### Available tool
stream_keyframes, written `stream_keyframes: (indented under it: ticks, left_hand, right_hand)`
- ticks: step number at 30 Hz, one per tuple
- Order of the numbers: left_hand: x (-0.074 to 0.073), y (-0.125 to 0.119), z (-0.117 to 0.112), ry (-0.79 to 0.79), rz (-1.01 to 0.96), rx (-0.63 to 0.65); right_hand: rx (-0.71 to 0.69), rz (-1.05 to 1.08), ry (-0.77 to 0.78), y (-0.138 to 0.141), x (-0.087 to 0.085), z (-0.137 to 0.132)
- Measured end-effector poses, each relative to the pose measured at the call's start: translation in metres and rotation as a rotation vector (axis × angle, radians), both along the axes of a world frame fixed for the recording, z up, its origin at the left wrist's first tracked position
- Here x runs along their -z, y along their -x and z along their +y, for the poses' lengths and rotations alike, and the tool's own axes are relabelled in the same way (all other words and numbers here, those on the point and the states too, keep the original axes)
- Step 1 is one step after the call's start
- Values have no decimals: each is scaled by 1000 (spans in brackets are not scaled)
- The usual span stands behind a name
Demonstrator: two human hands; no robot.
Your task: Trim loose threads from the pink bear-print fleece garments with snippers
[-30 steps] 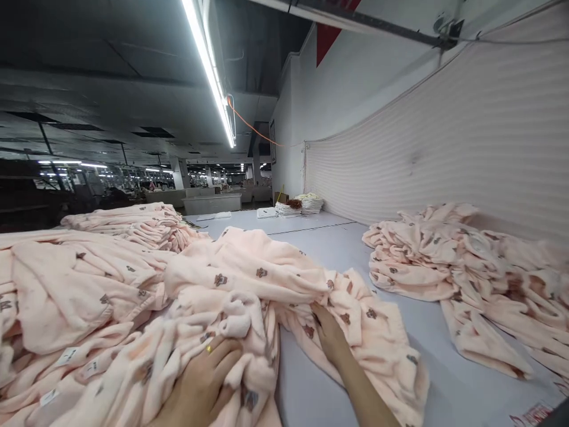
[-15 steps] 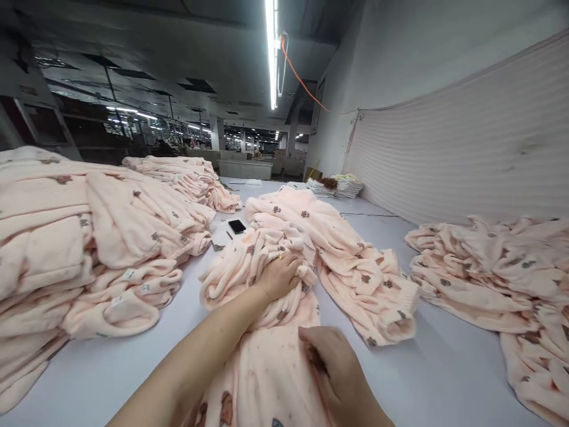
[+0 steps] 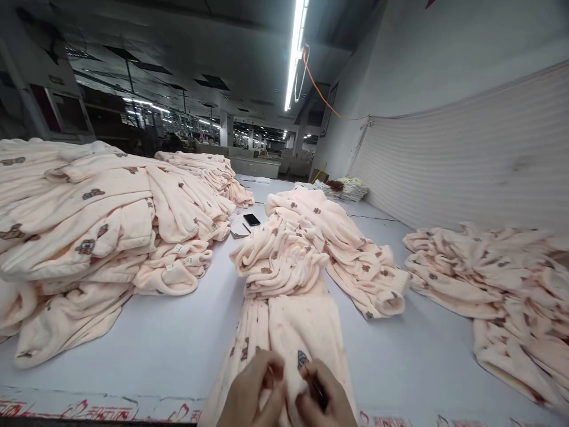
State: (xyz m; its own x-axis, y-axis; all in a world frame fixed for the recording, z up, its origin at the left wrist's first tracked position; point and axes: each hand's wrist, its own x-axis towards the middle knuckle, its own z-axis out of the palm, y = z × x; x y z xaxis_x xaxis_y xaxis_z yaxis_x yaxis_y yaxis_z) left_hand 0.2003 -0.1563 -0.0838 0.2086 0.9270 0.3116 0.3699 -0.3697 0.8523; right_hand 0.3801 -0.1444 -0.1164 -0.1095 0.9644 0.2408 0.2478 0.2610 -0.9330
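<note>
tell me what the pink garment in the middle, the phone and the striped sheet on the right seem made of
Pink garment: plush fleece by its look, soft and matte, with thick rounded folds; the fibre can't be told.
Phone: probably a glass front, given its flat, dark face.
Striped sheet: likely thin matte fabric, as its upper edge sags; plastic is possible.

Your left hand (image 3: 249, 392) sits just past six o'clock, its knuckles toward twelve and its fingers curled in toward the thumb. Your right hand (image 3: 328, 396) lies between five and six, near but apart, angled toward eleven, fingers bent inward. Whether either grips is unclear.
</note>
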Motion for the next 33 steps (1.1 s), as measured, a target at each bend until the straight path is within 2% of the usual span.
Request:
stream_keyframes:
  ticks: [3, 5, 8, 10, 13, 17, 21, 24, 26, 29, 33]
  left_hand:
    - [8, -2, -14, 102, 215, 137]
    - [12, 2, -23, 159, 297, 115]
    - [19, 11, -40, 187, 217, 44]
    - [24, 16, -51, 173, 80, -3]
    - [25, 18, -62, 184, -127, -15]
    - [12, 15, -67, 165, -209, 30]
    - [-2, 14, -70, 168, -199, 59]
    - [-5, 15, -74, 122, -223, 34]
    - [-4, 15, -75, 62, -229, -23]
    - [-3, 18, -75, 20, -251, -102]
    - [-5, 21, -73, 37, -279, -69]
  right_hand:
    - [53, 118, 36, 19, 12, -17]
    - [67, 114, 37, 29, 20, -31]
    - [91, 97, 10, 36, 22, -52]
    - [98, 32, -32, 34, 14, -63]
    - [84, -159, -159, 24, -11, -75]
    - [24, -303, -226, 12, -41, -87]
    - [66, -355, -238, 16, -44, -95]
    - [169, -432, -233, 21, -39, -95]
    - [185, -421, -222, 23, -41, -94]
    - [115, -369, -246, 23, -54, -94]
    - [70, -493, -283, 31, -73, -95]
